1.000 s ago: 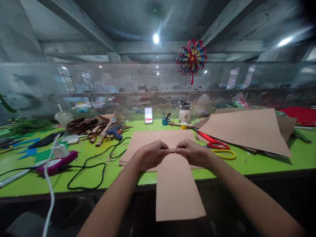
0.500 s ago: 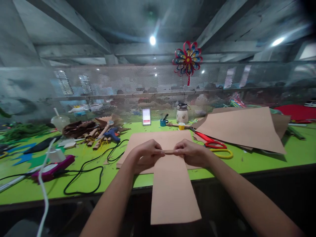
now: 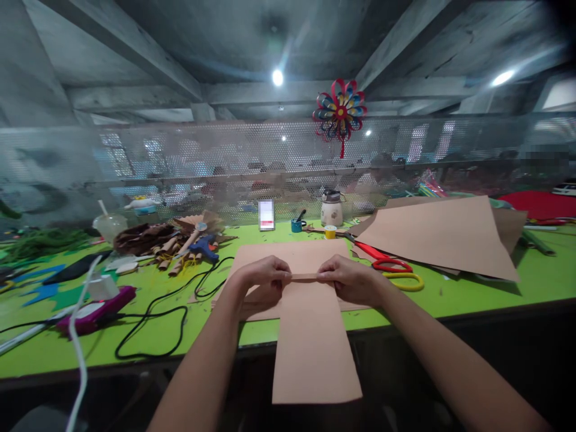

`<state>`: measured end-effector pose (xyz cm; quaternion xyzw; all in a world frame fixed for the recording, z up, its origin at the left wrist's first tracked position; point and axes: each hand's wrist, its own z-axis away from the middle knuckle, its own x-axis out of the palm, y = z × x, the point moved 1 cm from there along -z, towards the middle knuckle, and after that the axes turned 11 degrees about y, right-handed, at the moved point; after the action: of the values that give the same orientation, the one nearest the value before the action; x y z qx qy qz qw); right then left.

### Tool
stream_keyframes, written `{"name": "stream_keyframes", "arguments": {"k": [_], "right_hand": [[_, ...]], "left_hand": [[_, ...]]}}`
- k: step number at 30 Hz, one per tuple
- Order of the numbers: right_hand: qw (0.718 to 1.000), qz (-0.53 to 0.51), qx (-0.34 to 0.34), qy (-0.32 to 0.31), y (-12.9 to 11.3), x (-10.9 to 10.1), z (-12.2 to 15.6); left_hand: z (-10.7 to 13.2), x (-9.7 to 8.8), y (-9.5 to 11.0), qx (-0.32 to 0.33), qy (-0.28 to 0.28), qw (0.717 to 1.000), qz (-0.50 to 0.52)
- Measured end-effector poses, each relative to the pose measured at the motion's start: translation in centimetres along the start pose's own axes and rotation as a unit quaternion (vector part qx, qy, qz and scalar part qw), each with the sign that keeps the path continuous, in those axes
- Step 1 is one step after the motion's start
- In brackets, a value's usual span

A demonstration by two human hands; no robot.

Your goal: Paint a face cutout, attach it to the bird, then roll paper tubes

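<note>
A long strip of brown kraft paper [image 3: 315, 348] hangs over the table's front edge towards me, with a narrow fold along its far end. My left hand [image 3: 269, 273] pinches the left end of that fold between thumb and fingers. At the right end, my right hand [image 3: 344, 276] is closed on it the same way. Beneath both hands lies a stack of brown paper sheets [image 3: 256, 255] on the green table. Red-handled scissors [image 3: 390, 264] and a yellow handle loop [image 3: 407, 282] rest just beyond my right hand.
Large brown sheets [image 3: 441, 237] lie at the right. On the left are a purple power strip [image 3: 96, 309], a black cable [image 3: 150, 354], a blue glue gun [image 3: 204, 247] and rolled brown paper pieces [image 3: 173, 258]. Farther back stand a phone [image 3: 266, 215], a jug [image 3: 332, 210] and a yellow tape roll [image 3: 330, 231].
My left hand has slid slightly left along the fold, so more of the folded edge shows between the hands. The strip's near end has shifted a little left and up.
</note>
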<state>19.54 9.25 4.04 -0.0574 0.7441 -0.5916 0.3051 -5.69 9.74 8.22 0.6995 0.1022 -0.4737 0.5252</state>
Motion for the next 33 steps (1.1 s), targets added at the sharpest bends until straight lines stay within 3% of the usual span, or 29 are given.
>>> {"name": "stream_keyframes", "arguments": {"k": [7,14,22,27,29,33], "right_hand": [[0.995,-0.096,-0.013,0.007,-0.1,0.4,0.7],[0.995,0.063,-0.074,-0.034,-0.6,-1.6,-0.6],[0.995,0.059,-0.064,-0.043,-0.1,-1.5,-0.8],[0.997,0.054,-0.049,-0.040,-0.4,-1.4,-0.7],[0.999,0.025,-0.035,-0.032,-0.5,-0.9,-0.4],[0.991,-0.128,0.014,0.036,-0.3,0.7,0.4]], "left_hand": [[0.1,0.0,-0.2,-0.038,0.037,0.996,0.075],[0.3,-0.2,-0.3,-0.032,0.049,0.991,0.121],[-0.3,0.3,-0.3,-0.007,0.064,0.998,0.018],[-0.5,1.1,0.5,0.027,0.061,0.997,0.031],[-0.6,1.1,0.4,0.024,0.076,0.996,0.038],[-0.7,0.8,-0.5,0.006,0.091,0.994,0.053]]}}
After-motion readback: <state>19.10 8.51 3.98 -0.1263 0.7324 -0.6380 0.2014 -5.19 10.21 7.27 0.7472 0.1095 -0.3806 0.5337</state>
